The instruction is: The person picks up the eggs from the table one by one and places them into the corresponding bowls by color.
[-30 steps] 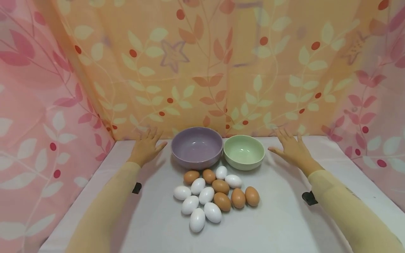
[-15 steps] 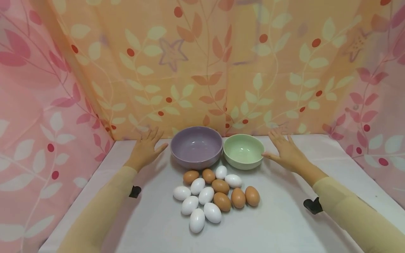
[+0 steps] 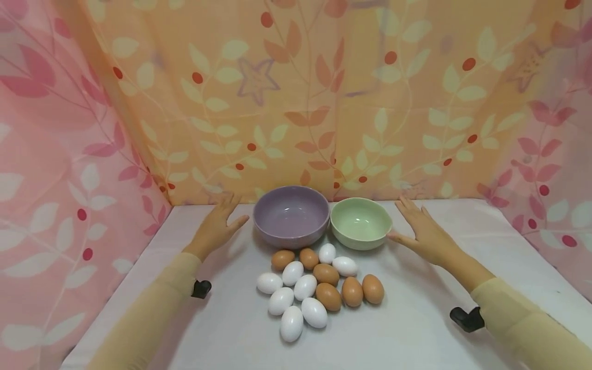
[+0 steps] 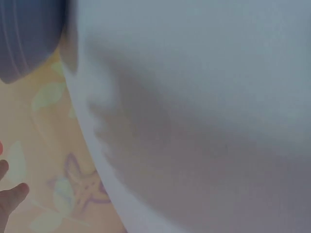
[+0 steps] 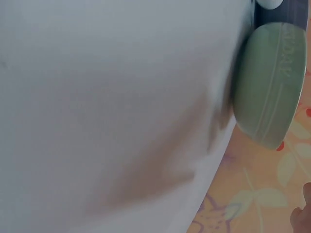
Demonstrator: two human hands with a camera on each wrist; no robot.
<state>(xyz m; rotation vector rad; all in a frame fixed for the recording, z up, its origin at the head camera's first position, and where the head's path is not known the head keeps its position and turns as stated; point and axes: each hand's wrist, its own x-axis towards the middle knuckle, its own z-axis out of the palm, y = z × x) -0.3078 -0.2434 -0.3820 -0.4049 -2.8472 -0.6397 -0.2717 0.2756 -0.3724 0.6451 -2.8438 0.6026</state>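
My left hand is held with straight fingers and the thumb pointing at the left side of a purple bowl. A small gap shows between thumb and bowl. Against that bowl's right side stands a smaller light green bowl. My right hand has its fingers extended, the thumb tip overlapping the green bowl's right rim in the head view. White eggs and brown eggs lie in a group before the bowls. Only fingertips show in the left wrist view; fingertips show at the right wrist view's edge.
A white cloth covers the table. Behind the bowls hangs an orange leaf-patterned curtain, and pink patterned cloth stands along both sides. Black wrist-camera mounts stick out beneath the sleeves.
My right hand has moved left, bringing its thumb to the green bowl's rim. The left hand has shifted slightly toward the purple bowl, its fingers closer together. Bowls and eggs keep their places.
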